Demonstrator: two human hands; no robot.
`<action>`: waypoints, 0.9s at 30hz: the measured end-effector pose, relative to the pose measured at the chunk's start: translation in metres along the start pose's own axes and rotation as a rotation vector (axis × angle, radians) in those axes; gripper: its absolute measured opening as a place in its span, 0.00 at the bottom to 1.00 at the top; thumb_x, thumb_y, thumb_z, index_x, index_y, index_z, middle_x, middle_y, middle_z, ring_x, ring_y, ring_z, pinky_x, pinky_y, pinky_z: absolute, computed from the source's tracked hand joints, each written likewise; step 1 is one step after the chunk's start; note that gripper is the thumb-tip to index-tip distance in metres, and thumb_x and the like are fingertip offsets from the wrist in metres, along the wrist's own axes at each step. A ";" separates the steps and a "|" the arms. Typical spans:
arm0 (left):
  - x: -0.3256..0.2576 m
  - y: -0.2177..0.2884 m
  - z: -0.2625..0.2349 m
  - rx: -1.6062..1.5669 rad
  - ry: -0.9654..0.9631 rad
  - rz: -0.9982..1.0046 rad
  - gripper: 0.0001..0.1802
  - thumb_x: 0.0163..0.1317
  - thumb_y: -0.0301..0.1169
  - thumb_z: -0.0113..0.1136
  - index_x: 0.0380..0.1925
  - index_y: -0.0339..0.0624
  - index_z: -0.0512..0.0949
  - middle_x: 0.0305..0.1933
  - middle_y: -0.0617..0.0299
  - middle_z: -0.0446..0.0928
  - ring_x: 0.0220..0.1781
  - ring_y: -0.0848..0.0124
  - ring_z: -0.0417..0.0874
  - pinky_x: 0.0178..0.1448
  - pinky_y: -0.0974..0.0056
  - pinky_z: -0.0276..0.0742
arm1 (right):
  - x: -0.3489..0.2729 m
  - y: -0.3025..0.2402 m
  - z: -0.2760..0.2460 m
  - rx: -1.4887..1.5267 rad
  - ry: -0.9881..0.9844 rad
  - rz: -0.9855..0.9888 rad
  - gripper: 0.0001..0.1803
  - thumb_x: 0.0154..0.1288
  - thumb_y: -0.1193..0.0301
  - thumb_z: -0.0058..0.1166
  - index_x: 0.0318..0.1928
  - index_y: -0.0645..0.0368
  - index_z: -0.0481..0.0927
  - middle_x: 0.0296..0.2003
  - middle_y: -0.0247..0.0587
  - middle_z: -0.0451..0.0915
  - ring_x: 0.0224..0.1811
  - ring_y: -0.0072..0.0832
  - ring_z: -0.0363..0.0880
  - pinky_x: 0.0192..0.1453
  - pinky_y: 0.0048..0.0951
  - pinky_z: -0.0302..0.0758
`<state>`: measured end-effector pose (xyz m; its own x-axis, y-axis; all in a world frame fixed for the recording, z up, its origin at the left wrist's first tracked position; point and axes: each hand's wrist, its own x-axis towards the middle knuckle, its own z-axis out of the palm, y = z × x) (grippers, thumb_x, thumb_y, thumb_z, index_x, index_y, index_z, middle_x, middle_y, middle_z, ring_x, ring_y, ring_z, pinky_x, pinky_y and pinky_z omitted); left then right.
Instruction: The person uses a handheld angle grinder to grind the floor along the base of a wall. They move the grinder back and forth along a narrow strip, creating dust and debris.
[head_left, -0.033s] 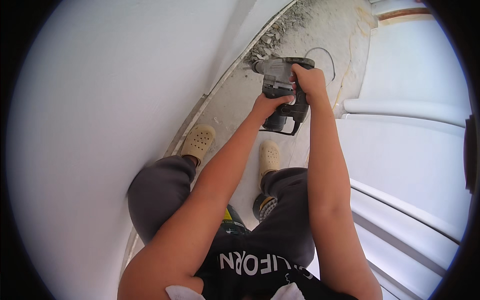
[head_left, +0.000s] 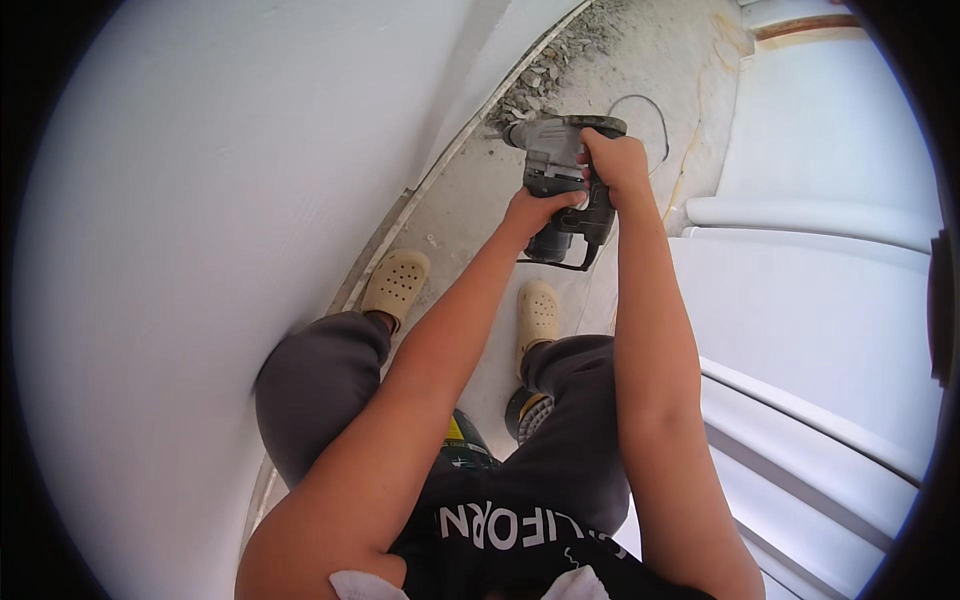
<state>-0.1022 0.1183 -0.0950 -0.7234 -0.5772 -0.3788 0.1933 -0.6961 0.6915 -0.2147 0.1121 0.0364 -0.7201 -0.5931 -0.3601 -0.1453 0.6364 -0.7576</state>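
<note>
A grey and black rotary hammer (head_left: 553, 143) lies on its side in my grip, its bit pointing left to the base of the white wall. My right hand (head_left: 622, 163) is closed around the rear handle. Lower down, my left hand (head_left: 540, 212) grasps the black part of the body, thumb on top and fingers mostly hidden beneath. The bit's tip is close to the wall's foot and the broken rubble (head_left: 540, 82); whether it touches cannot be made out. A black power cord (head_left: 580, 266) loops at the tool's lower end.
The white wall (head_left: 250, 200) runs along the left, white panels (head_left: 830, 150) along the right. Between them lies a narrow dusty floor (head_left: 455, 225). A dark cable (head_left: 660, 115) curls beyond the tool. My beige clogs (head_left: 398, 282) stand nearby. A dark green object (head_left: 470, 445) shows between my legs.
</note>
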 end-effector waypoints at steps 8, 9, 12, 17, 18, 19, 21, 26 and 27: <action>0.006 -0.016 0.001 -0.055 0.011 0.032 0.33 0.47 0.41 0.80 0.51 0.38 0.79 0.47 0.60 0.84 0.47 0.72 0.84 0.51 0.65 0.79 | 0.020 0.007 0.003 -0.283 -0.023 -0.065 0.21 0.54 0.59 0.53 0.20 0.67 0.83 0.16 0.45 0.81 0.20 0.35 0.82 0.29 0.34 0.78; 0.006 -0.018 0.000 -0.065 0.031 0.038 0.34 0.47 0.42 0.80 0.52 0.38 0.78 0.47 0.60 0.84 0.47 0.71 0.84 0.51 0.65 0.79 | 0.019 0.006 0.005 -0.327 -0.024 -0.090 0.21 0.54 0.59 0.52 0.18 0.65 0.83 0.16 0.43 0.81 0.21 0.35 0.82 0.31 0.34 0.78; 0.008 -0.020 0.001 -0.045 0.070 0.042 0.35 0.48 0.43 0.79 0.53 0.37 0.77 0.47 0.58 0.83 0.45 0.71 0.85 0.49 0.64 0.80 | 0.016 -0.002 0.007 -0.442 -0.059 -0.132 0.21 0.53 0.58 0.48 0.16 0.60 0.83 0.14 0.41 0.80 0.23 0.34 0.83 0.35 0.34 0.79; 0.005 -0.018 0.003 -0.086 0.059 0.071 0.35 0.47 0.42 0.80 0.53 0.37 0.77 0.47 0.58 0.83 0.44 0.70 0.85 0.48 0.63 0.81 | 0.008 -0.013 0.005 -0.554 -0.065 -0.128 0.20 0.52 0.59 0.46 0.15 0.57 0.84 0.15 0.38 0.81 0.25 0.34 0.84 0.40 0.33 0.80; 0.006 -0.016 0.003 -0.100 0.071 0.064 0.35 0.47 0.42 0.80 0.52 0.37 0.77 0.47 0.58 0.83 0.43 0.70 0.85 0.48 0.63 0.81 | 0.007 -0.014 0.005 -0.556 -0.053 -0.164 0.20 0.53 0.59 0.46 0.15 0.57 0.84 0.15 0.38 0.81 0.25 0.34 0.84 0.40 0.33 0.80; 0.006 -0.014 0.003 -0.104 0.053 0.073 0.35 0.47 0.42 0.80 0.52 0.37 0.77 0.47 0.58 0.83 0.43 0.70 0.85 0.48 0.63 0.80 | 0.007 -0.014 0.006 -0.572 -0.047 -0.180 0.20 0.53 0.59 0.46 0.15 0.57 0.83 0.16 0.38 0.81 0.25 0.34 0.84 0.40 0.33 0.80; 0.007 -0.012 0.001 -0.122 0.059 0.050 0.34 0.46 0.42 0.80 0.51 0.37 0.78 0.47 0.58 0.83 0.43 0.70 0.85 0.48 0.64 0.80 | 0.009 -0.013 0.009 -0.559 -0.049 -0.182 0.21 0.54 0.59 0.46 0.15 0.57 0.83 0.16 0.38 0.82 0.25 0.33 0.84 0.39 0.32 0.80; 0.010 -0.005 -0.003 -0.064 0.023 0.066 0.33 0.46 0.41 0.80 0.50 0.37 0.78 0.46 0.58 0.83 0.43 0.71 0.85 0.48 0.64 0.80 | 0.022 -0.011 0.011 -0.379 -0.052 -0.055 0.20 0.56 0.59 0.46 0.18 0.58 0.84 0.17 0.37 0.82 0.23 0.30 0.84 0.36 0.30 0.79; 0.009 -0.005 -0.003 -0.060 0.028 0.072 0.33 0.46 0.41 0.80 0.50 0.37 0.78 0.46 0.58 0.84 0.43 0.71 0.85 0.48 0.64 0.80 | 0.024 -0.010 0.011 -0.405 -0.055 -0.072 0.19 0.56 0.61 0.47 0.19 0.59 0.84 0.17 0.37 0.82 0.22 0.30 0.84 0.34 0.30 0.79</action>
<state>-0.1077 0.1151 -0.1038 -0.6875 -0.6378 -0.3472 0.2841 -0.6762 0.6797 -0.2231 0.0861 0.0288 -0.6630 -0.6612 -0.3510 -0.4568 0.7288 -0.5101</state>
